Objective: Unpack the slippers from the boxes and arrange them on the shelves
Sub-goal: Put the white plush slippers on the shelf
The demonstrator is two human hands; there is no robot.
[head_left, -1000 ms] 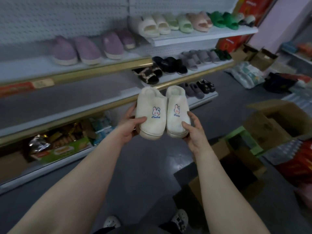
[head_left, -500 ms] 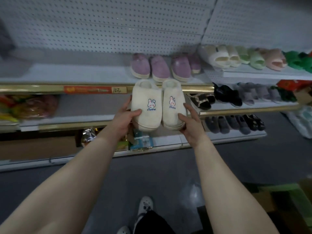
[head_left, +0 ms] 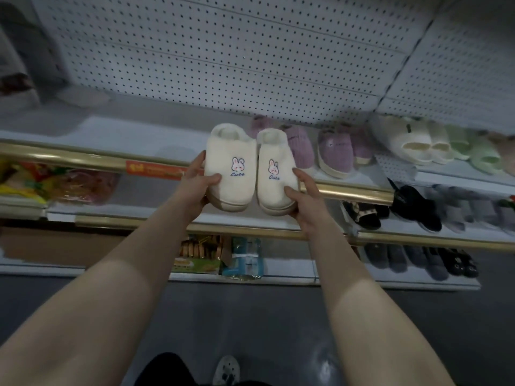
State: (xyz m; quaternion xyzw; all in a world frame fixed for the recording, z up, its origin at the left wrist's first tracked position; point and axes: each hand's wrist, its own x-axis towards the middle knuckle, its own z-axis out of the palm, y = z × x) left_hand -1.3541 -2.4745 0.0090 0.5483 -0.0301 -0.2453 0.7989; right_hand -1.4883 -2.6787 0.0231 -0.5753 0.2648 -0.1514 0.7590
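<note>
two cream slippers (head_left: 250, 174), the rabbit-badge pair, are at the centre of the frame, side by side, toes toward you. they are held in the air in front of the gold rail (head_left: 348, 190) of the top shelf (head_left: 111, 135) and not yet set down. your left hand (head_left: 195, 188) grips the outer side of one, thumb across its upper. your right hand (head_left: 306, 199) grips the other the same way.

stock already placed: purple slippers (head_left: 331, 151) on the top shelf just right of your pair, white slides (head_left: 409, 140) and green slides (head_left: 479, 154) at upper right, dark slippers (head_left: 415, 207) on the middle shelf at right, and grey slippers (head_left: 418, 260) on the lowest shelf. snack packets (head_left: 36, 182) fill the middle shelf at left.

assessment: this pair is unpacked, with placing outstanding. the bare stretch of top shelf left of the purple row looks the likely spot. no boxes are in view, so you cannot tell how much remains to unpack.
</note>
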